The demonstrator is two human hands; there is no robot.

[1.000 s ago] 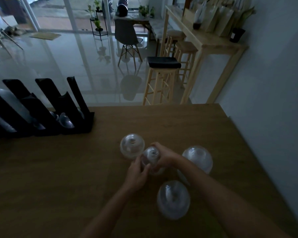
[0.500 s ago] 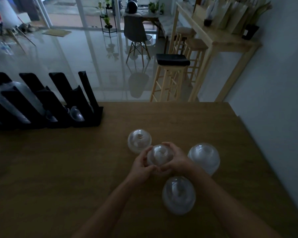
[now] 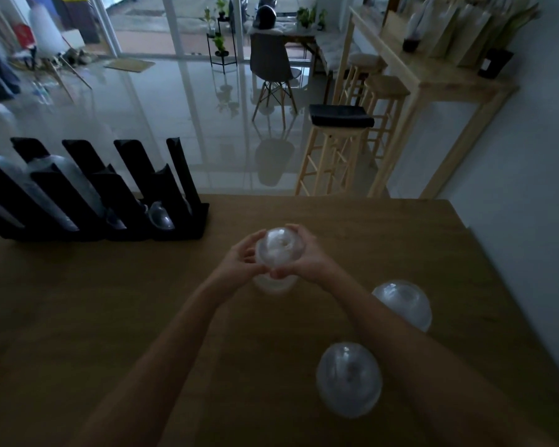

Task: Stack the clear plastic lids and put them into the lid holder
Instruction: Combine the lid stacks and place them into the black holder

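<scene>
Seen from the head camera looking down, a dim room and a brown wooden table fill the lower half of the view. Two bare forearms reach forward to the table's middle. The left hand and the right hand both curl their fingers around one clear domed lid, gripping it from either side and holding it directly over another lid, which is mostly hidden beneath the hands; whether the two lids touch cannot be told. Two more clear lids sit on the table to the right of the arms: a right lid beside the right forearm, and a near lid closer to the viewer, the two standing apart. A black lid holder stands at the table's far left, its slanted slots tilted back; a single lid rests in the rightmost slot, and pale stacks fill the slots farther left. Bare tabletop lies between the hands and the holder, and the near left of the table is open. The table's far edge runs just behind the holder, and its right edge lies close to a grey wall. Beyond the far edge are a glossy floor and a wooden stool.
</scene>
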